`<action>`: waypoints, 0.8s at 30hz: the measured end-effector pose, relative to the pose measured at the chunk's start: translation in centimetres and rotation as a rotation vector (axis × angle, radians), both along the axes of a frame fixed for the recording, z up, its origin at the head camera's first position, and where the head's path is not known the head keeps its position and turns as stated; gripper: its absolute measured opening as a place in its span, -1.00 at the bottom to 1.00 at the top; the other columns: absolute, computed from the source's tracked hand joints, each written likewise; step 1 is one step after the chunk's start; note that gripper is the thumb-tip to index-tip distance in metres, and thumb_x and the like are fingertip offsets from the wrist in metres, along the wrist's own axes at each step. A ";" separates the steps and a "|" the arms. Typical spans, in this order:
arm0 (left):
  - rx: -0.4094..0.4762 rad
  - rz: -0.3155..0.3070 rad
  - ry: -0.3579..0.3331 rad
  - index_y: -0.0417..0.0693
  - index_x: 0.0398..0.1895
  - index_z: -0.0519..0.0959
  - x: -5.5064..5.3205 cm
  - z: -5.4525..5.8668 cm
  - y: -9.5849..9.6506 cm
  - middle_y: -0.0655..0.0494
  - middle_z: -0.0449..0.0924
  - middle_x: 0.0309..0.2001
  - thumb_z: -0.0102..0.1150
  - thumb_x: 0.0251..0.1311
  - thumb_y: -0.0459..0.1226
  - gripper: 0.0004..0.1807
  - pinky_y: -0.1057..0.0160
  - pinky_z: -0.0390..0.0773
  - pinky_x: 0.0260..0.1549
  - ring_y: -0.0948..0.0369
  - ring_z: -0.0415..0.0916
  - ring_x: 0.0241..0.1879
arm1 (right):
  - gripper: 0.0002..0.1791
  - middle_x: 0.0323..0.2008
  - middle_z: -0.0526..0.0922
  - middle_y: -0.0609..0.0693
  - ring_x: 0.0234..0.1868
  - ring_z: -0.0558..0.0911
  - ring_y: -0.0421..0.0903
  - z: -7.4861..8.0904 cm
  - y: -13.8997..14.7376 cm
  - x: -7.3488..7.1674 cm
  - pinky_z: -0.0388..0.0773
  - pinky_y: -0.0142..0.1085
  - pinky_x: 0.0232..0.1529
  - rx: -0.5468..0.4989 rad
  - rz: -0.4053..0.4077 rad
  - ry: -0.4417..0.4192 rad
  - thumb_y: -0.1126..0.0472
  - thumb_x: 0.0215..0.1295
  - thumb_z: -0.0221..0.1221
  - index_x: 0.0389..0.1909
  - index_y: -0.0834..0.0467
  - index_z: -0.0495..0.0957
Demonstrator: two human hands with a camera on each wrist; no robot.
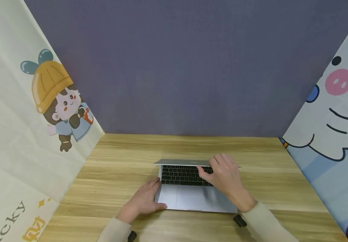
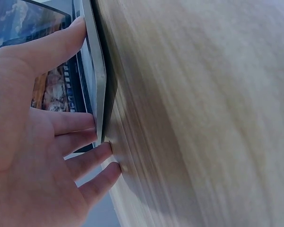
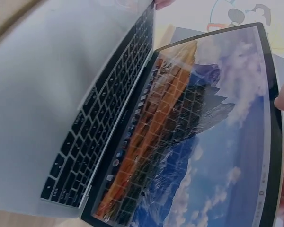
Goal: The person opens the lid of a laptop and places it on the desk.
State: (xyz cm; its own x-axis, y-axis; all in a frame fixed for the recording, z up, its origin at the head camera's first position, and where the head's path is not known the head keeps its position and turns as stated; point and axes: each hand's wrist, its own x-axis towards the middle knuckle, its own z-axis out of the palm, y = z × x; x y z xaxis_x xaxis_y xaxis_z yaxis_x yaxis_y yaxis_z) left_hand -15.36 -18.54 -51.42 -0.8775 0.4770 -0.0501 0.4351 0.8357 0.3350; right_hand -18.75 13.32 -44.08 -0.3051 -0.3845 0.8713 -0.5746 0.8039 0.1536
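Note:
A silver laptop (image 1: 189, 198) lies on the wooden table, its lid (image 1: 181, 162) partly raised and seen nearly edge-on from the head view. My right hand (image 1: 226, 174) grips the lid's upper edge right of centre, fingers over the back and thumb on the screen side. The lit screen (image 3: 203, 142) shows a mountain-and-sky picture in the right wrist view, with the black keyboard (image 3: 102, 123) reflected in it. At the base's front left corner rests my left hand (image 1: 145, 198), thumb at the front edge and fingers fairly straight against the left side.
The wooden table (image 1: 116, 151) extends around the laptop to a dark grey panel (image 1: 192, 67) at the back. Cartoon-printed sheets hang on the left (image 1: 10, 134) and the right (image 1: 319, 127). A dark wrist device (image 1: 240, 220) sits at the right sleeve.

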 end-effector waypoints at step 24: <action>0.032 0.010 -0.043 -0.32 0.46 0.30 0.8 0.4 -0.7 -0.26 0.19 0.50 0.39 0.02 0.26 0.11 -0.25 0.28 0.36 -0.21 0.20 0.45 | -0.55 -0.62 0.55 0.10 -0.59 0.47 0.08 2.4 -1.6 -1.5 0.42 -0.14 -0.59 -0.021 -0.132 -0.048 -0.04 0.03 0.39 -0.65 0.22 0.47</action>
State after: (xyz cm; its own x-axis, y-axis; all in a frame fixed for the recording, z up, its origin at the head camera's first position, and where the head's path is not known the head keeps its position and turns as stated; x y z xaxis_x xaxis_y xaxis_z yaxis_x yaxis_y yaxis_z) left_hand -14.53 -19.19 -51.01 -0.8798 0.4698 -0.0725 0.4112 0.8288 0.3795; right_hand -20.21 11.74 -41.64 -0.3932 -0.3198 0.8620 -0.4699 0.8758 0.1105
